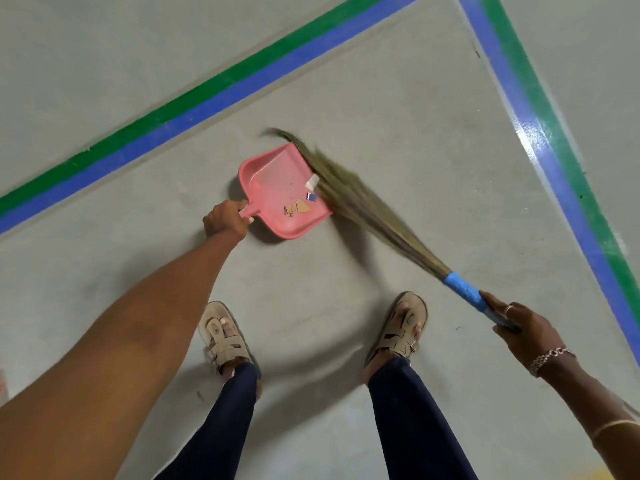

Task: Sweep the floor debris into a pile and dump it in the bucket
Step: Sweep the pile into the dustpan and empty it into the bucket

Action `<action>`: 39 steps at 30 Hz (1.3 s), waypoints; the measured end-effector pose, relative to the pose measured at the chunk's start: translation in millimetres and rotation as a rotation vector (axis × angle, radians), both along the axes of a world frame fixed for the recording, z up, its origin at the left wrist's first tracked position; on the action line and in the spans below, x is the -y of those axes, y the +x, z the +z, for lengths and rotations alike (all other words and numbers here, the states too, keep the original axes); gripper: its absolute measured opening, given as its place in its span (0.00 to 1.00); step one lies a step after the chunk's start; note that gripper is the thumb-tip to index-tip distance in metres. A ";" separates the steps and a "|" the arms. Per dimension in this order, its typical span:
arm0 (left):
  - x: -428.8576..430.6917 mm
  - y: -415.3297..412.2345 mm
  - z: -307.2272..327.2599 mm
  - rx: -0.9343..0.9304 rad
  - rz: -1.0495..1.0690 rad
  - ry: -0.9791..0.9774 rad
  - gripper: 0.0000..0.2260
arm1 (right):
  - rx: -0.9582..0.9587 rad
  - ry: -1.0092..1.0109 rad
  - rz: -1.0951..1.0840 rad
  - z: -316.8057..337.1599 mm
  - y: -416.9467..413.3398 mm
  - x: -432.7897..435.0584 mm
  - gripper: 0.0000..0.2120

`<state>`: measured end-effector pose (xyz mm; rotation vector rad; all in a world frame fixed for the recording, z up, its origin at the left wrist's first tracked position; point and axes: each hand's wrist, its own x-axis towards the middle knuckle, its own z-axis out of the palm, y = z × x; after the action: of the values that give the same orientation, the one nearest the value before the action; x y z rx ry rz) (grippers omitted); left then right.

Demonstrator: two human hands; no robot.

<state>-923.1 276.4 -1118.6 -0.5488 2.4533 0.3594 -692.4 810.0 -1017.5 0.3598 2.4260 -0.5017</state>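
A pink dustpan lies flat on the grey floor ahead of my feet. My left hand grips its short handle. Inside it lie small scraps: tan paper bits, a small blue piece and a white piece at the open lip. A grass broom with a blue taped handle slants from lower right, its blurred bristles lying along the pan's open edge. My right hand grips the handle's end. No bucket is in view.
Blue-and-green tape lines cross the floor beyond the pan, and another pair runs down the right side. My two sandalled feet stand just behind the pan. Grey floor lies between the lines.
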 end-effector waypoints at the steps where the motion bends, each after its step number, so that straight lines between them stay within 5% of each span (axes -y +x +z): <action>1: 0.6 1.5 -0.8 0.004 0.019 0.007 0.21 | 0.017 -0.019 0.033 1.9 4.8 0.6 0.39; 8: 12.3 28.3 0.9 -0.015 0.101 0.077 0.22 | -0.006 -0.176 0.225 23.9 38.2 12.4 0.38; 17: 51.5 76.7 62.5 -0.058 0.201 0.195 0.23 | -0.043 -0.133 0.144 80.0 55.9 35.2 0.42; 30: 123.2 134.3 269.0 -0.072 0.480 0.245 0.22 | -0.023 -0.158 0.155 249.0 57.4 96.2 0.44; 39: 158.1 202.7 431.6 -0.225 0.713 0.154 0.23 | -0.171 -0.229 0.328 354.6 -15.3 132.3 0.37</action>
<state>-720.4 118.3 -687.0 -1.3714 2.3283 0.9246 -707.7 677.8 -663.0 -0.1828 2.4887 -0.6743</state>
